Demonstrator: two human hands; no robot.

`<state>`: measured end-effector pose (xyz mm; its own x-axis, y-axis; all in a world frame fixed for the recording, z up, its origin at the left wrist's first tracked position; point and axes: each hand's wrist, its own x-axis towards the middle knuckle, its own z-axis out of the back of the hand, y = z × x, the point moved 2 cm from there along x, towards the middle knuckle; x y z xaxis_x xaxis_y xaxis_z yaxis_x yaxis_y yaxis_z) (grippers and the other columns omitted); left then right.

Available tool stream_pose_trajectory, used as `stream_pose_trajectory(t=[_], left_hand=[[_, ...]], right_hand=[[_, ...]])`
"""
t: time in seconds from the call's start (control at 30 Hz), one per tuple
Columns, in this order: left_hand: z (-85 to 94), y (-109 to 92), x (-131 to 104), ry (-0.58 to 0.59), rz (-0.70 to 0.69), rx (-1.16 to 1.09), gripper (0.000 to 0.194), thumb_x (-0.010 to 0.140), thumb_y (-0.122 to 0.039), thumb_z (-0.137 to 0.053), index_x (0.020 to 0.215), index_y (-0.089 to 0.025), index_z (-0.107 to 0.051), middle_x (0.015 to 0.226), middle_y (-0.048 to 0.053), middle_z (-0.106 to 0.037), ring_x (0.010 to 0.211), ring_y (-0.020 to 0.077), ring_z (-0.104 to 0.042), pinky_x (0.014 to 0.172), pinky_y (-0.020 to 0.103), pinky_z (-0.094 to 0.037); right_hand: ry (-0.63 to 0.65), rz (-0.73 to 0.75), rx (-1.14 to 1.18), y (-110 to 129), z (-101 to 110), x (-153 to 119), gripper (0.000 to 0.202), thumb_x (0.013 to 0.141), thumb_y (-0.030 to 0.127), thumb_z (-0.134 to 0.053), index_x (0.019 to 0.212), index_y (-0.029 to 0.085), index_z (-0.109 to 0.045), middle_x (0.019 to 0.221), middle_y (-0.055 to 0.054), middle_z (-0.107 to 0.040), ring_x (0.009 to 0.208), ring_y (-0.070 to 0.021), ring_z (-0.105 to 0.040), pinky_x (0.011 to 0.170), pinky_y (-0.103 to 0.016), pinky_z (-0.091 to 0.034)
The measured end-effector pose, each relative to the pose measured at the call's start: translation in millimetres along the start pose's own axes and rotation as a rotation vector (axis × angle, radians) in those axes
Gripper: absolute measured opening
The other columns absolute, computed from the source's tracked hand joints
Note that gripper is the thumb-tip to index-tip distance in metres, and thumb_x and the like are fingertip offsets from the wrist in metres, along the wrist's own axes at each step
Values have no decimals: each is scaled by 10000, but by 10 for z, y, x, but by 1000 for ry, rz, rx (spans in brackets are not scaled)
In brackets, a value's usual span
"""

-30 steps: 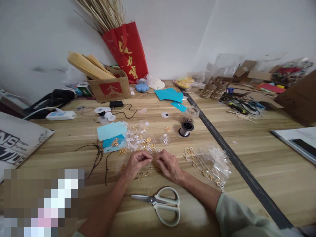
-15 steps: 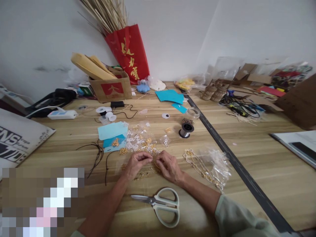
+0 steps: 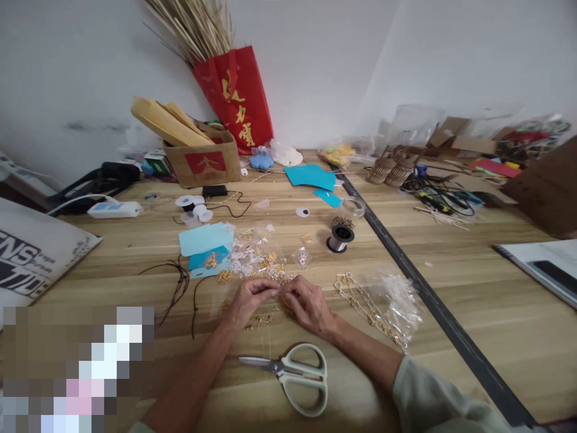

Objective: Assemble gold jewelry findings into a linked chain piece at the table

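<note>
My left hand (image 3: 253, 299) and my right hand (image 3: 307, 304) meet above the middle of the table, thumb and fingers of each pinched together. What sits between the fingertips is too small to make out. Beneath and between them lie small gold chain pieces (image 3: 260, 320). Just beyond is a heap of silver and gold beads (image 3: 259, 260) in clear bags, with a pile of gold beads (image 3: 225, 276) at its left. Closer to me, scissors (image 3: 303, 380) with pale handles lie on the wood. Bead chains (image 3: 367, 308) rest to the right of my right hand.
Clear plastic bags (image 3: 399, 300) lie beside the chains. A wire spool (image 3: 340, 239) stands behind my hands, near a dark strip (image 3: 406, 264) crossing the table. Black cords (image 3: 174, 285) and blue sheets (image 3: 206, 239) are at left. A cardboard box (image 3: 205, 161) and red bag (image 3: 238, 102) stand behind.
My fingertips have come closer together, the right hand shifting slightly left and the left slightly right. The things on the table stay where they were.
</note>
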<state>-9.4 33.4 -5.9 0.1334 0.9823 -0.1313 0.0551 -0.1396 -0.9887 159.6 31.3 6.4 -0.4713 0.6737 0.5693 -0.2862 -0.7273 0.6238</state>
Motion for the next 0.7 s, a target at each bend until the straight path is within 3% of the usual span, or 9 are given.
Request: stream_pose_trajectory(t=[0.7], left_hand=[[-10, -26, -11, 11, -41, -4, 82, 614, -190, -737, 668, -143, -698, 684, 22, -684, 664, 132, -596, 663, 226, -457]], right_hand=[[-15, -5, -15, -12, -3, -5, 81, 890, 160, -447, 887, 178, -526, 782, -57, -582, 714, -153, -544, 634, -268, -452]])
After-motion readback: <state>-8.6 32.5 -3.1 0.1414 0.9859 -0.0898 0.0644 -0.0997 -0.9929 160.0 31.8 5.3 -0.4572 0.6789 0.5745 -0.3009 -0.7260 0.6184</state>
